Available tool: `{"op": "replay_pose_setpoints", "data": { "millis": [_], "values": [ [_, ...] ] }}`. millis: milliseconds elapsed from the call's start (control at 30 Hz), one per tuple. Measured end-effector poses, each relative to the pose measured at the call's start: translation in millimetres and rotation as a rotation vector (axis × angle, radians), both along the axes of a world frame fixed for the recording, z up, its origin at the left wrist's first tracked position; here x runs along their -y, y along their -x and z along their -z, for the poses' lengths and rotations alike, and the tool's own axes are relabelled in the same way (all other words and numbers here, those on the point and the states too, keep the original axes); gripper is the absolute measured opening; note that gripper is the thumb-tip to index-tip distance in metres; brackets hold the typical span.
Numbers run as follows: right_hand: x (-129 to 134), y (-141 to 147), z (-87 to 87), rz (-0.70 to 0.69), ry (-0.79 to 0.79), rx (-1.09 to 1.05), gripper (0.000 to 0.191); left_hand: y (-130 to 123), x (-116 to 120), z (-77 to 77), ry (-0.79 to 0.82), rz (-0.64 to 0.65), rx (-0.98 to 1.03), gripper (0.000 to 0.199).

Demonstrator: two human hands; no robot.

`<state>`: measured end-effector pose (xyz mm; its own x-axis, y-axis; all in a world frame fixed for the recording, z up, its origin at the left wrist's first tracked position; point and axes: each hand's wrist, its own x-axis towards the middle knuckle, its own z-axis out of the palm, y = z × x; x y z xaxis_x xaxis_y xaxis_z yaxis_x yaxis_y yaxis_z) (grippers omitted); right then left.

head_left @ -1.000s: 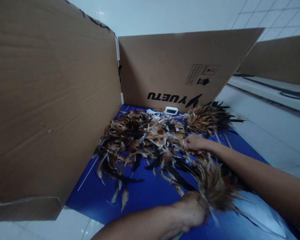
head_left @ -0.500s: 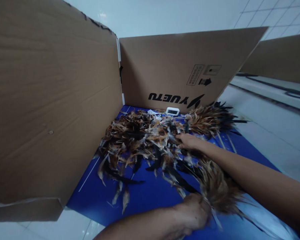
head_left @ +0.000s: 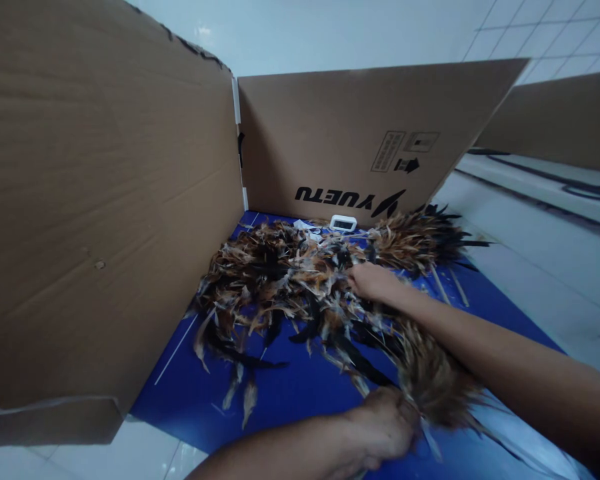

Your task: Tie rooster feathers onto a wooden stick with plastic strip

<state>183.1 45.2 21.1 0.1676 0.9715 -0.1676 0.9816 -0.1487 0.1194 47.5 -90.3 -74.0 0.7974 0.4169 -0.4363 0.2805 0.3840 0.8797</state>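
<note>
My left hand, near the front of the blue table, is closed around the base of a bundle of brown feathers. The bundle fans out to the right, its dark tips blurred. Farther back, my right hand reaches into a loose pile of feathers in brown, black and white. Its fingers are pinched together among the feathers, and the fingertips are partly hidden there. Right of the pile lies a second bundle of brown and black feathers, against the back cardboard.
A tall cardboard panel walls the left side, and a printed cardboard panel stands at the back. A small white digital display sits before it. Under everything is a blue tabletop. Pale tiled floor lies to the right.
My right hand has shifted slightly left among the loose feathers. The left hand keeps its hold on the bundle. The whole view has moved a little.
</note>
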Motion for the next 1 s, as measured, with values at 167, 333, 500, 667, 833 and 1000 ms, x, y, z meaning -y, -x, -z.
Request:
{"op": "replay_pose_setpoints", "data": {
  "millis": [167,333,500,667,833,1000],
  "values": [
    [-7,5,8.4,-0.006,0.083,-0.087,0.008,1,0,-4.8,-0.048,-0.028,-0.062,0.029],
    [-5,-8,-12.1,0.012,0.109,-0.233,0.007,3,-1,-6.9,-0.044,-0.017,-0.089,0.031],
    [15,-21,-43.5,0.090,0.098,-0.462,0.007,3,-2,-10.4,-0.010,-0.021,-0.047,0.025],
    [44,-22,-65.2,0.144,0.032,-0.900,0.018,2,-2,-17.9,-0.023,-0.028,-0.052,0.019],
    [80,-10,-85.4,0.119,-0.176,-0.971,0.035,4,-3,-24.2,-0.023,-0.058,-0.052,0.019],
    [125,2,-92.0,0.136,-0.332,-1.019,0.036,5,-3,-24.8,-0.035,-0.080,-0.026,0.025]
  ]
}}
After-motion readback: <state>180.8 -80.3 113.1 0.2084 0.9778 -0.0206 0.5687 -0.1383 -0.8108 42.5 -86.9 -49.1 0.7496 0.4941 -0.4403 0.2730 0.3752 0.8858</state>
